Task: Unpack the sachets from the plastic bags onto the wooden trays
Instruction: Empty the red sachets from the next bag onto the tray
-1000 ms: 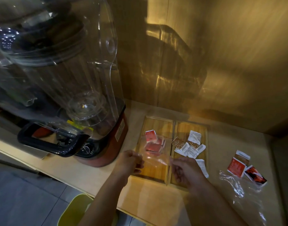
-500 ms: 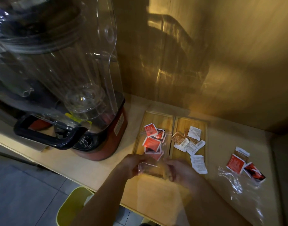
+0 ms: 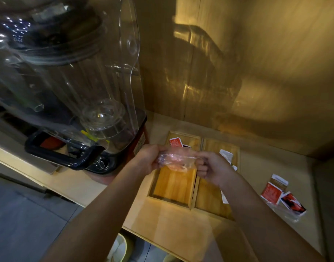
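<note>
plastic bag [image 3: 176, 159]: I'm seeing it crumpled, hanging above the left wooden tray [image 3: 172, 186] | left hand [image 3: 150, 160]: gripping the bag's left end | right hand [image 3: 209, 168]: clenching its right end | red sachet [image 3: 175, 142]: lying at that tray's far end | more sachets [image 3: 272, 192]: resting on the surface [image 3: 162, 229] right of the trays

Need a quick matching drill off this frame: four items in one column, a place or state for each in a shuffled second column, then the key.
Items
1. clear plastic bag
2. left wooden tray
3. red sachets on the counter
4. blender

Places or states
A. stands at the left end of the counter
B. lie right of both trays, on crumpled plastic
C. held between left hand and right hand
D. near half bare, a red sachet at its far end

Pairs: 1-C, 2-D, 3-B, 4-A
</note>
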`<state>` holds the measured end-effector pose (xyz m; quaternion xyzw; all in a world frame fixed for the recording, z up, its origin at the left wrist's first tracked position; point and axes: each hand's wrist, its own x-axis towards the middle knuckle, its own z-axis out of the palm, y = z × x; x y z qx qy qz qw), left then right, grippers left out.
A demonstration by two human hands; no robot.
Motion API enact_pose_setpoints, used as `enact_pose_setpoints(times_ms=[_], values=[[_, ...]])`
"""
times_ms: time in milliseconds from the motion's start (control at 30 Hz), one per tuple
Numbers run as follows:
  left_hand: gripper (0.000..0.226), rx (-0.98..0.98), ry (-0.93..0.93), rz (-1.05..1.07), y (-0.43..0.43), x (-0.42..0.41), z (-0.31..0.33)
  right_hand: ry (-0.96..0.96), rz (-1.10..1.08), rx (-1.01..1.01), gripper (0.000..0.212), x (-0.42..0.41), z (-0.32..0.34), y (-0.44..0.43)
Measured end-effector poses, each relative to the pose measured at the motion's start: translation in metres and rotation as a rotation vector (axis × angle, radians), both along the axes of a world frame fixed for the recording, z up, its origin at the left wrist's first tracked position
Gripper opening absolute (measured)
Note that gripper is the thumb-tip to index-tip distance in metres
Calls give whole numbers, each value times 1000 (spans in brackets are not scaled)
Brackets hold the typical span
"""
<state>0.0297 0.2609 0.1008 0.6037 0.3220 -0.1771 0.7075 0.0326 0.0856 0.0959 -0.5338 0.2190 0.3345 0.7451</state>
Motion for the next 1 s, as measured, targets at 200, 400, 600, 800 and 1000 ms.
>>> enact_pose_setpoints(times_ms=[200, 400, 600, 800, 1000], values=[[16, 20, -61, -59, 3, -16, 24, -63, -4, 32, 23, -8, 19, -7], [12, 228, -329, -174, 5, -47, 32, -373, 145, -167, 10, -30, 15, -27], [33, -50, -126, -304, 1, -60, -14, -274, 226, -275, 19, -56, -25, -42], [21, 95, -130, -370, -29, -61, -39, -219, -61, -244, 20, -70, -44, -49], [23, -30, -54, -367, -56, -66, -43, -233, -165, -279, 24, -87, -48, -73]])
